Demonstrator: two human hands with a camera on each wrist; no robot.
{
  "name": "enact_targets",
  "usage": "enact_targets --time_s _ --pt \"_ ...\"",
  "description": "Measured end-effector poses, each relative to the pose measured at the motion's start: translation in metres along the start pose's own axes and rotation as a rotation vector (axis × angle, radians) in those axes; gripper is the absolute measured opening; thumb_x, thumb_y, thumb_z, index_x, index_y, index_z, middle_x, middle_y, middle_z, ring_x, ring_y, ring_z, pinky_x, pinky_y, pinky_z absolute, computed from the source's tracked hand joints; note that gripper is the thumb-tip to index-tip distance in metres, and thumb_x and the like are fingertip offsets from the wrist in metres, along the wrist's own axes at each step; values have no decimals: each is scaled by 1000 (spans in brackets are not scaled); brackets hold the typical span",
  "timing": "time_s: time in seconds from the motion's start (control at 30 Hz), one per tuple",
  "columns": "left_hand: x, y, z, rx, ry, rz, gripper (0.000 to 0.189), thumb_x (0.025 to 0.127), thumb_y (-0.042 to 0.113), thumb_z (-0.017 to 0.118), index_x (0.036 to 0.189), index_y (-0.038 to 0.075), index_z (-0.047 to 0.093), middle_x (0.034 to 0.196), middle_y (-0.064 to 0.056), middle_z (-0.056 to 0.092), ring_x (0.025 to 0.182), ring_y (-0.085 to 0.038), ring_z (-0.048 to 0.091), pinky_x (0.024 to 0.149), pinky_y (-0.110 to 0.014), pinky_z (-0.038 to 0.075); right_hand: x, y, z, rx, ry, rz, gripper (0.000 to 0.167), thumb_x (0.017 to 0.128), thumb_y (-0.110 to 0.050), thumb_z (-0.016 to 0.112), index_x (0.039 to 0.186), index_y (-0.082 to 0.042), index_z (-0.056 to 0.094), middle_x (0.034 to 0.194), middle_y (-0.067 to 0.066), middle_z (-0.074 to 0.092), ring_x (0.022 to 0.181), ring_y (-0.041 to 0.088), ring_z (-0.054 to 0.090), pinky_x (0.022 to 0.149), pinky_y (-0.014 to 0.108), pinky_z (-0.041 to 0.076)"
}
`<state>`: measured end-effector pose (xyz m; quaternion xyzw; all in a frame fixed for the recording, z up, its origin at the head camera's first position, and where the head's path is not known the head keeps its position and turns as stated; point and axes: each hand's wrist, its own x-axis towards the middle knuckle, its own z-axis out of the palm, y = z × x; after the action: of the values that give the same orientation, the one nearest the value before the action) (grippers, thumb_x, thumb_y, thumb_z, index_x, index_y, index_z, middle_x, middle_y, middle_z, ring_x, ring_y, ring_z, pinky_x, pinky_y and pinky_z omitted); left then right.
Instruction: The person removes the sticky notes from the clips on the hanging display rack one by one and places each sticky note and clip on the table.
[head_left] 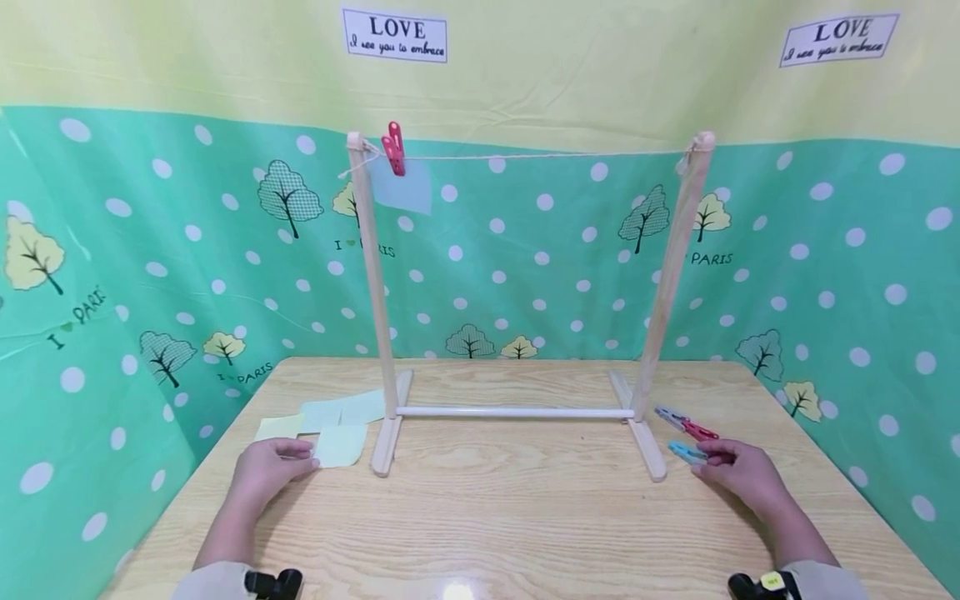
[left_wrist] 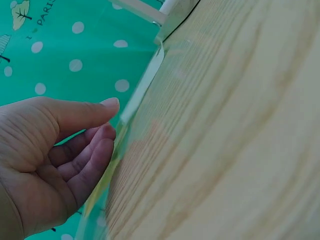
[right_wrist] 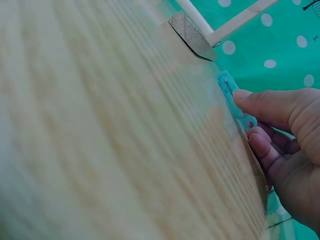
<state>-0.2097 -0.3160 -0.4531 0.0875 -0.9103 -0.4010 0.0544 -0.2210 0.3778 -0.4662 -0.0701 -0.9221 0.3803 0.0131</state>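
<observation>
My left hand point(head_left: 270, 471) is at the left edge of a pale green paper sheet point(head_left: 341, 446), fingertips right at its corner. In the left wrist view the thumb and bent fingers point(left_wrist: 82, 180) stand apart, nothing between them. More sheets lie behind: pale blue paper point(head_left: 360, 407) and yellowish paper point(head_left: 279, 427). At the right, my right hand point(head_left: 742, 475) pinches the end of a light blue clothespin point(head_left: 686, 452) with thumb and fingers, low at the tabletop. Beside it lie a red clothespin point(head_left: 699, 431) and a greyish clothespin point(head_left: 671, 416).
A wooden frame with a left post point(head_left: 375, 292), a right post point(head_left: 675, 275) and a white bottom bar point(head_left: 513, 412) stands mid-table. Along its top runs a string point(head_left: 525, 156). Near the left post a red clothespin point(head_left: 393, 150) holds a blue paper sheet point(head_left: 405, 190) on it.
</observation>
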Motion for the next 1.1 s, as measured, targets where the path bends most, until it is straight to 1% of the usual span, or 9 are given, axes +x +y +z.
enact_targets --time_s 0.17,0.23,0.3,0.4,0.5,0.6,0.8,1.0,1.1 --pt "-2 -2 -4 20 13 13 44 80 26 81 112 -1 69 103 -15 72 92 -29 67 80 -37 53 -3 -4 0 -12 31 -27 59 82 -28 80 125 7 59 100 12 63 90 27 58 69 29 48" --pt "-3 -2 -6 4 12 4 45 80 26 81 113 -1 69 105 -16 71 94 -29 67 76 -30 52 -4 -7 0 -14 51 -48 58 82 -26 80 124 8 58 101 14 64 91 29 59 70 29 50" --pt "-3 -2 -8 -17 8 -5 45 80 26 81 114 -1 69 107 -16 71 97 -31 66 74 -26 52 -5 -10 0 -9 66 -67 58 83 -27 80 124 8 58 102 16 64 92 30 60 69 27 51" --pt "-5 -1 -9 -57 4 -17 45 82 25 80 117 0 68 109 -17 70 104 -35 63 81 -32 53 -7 -14 -1 10 78 -88 58 83 -29 79 124 6 58 106 17 64 93 28 61 68 24 52" --pt "-6 2 -11 -91 0 -21 47 83 27 79 119 1 67 113 -18 68 109 -38 60 90 -45 51 -9 -19 -1 24 82 -124 57 85 -31 78 126 4 59 109 18 63 93 24 61 68 20 53" --pt "-7 5 -12 -120 -3 -26 51 83 32 80 122 3 66 117 -20 66 110 -38 59 91 -50 49 -11 -26 -2 36 83 -164 56 86 -33 76 126 3 59 111 19 63 93 22 60 68 20 54" --pt "-7 17 -13 -134 -8 -1 60 82 40 78 128 5 63 117 -16 67 108 -29 62 83 -34 52 -14 -38 -5 68 87 -192 57 85 -37 76 124 1 60 111 19 63 92 20 61 69 22 56" --pt "-7 31 -13 -165 -16 26 64 82 45 77 130 6 62 127 -16 62 113 -28 60 89 -35 50 -17 -51 -7 70 125 -242 50 86 -34 76 122 -2 63 110 18 64 88 12 62 71 18 55" --pt "-8 39 -13 -175 -4 35 65 81 48 77 130 7 62 129 -16 61 111 -25 59 87 -31 51 -19 -58 -7 80 147 -255 44 88 -30 75 121 -3 63 111 18 64 86 6 61 71 16 53"
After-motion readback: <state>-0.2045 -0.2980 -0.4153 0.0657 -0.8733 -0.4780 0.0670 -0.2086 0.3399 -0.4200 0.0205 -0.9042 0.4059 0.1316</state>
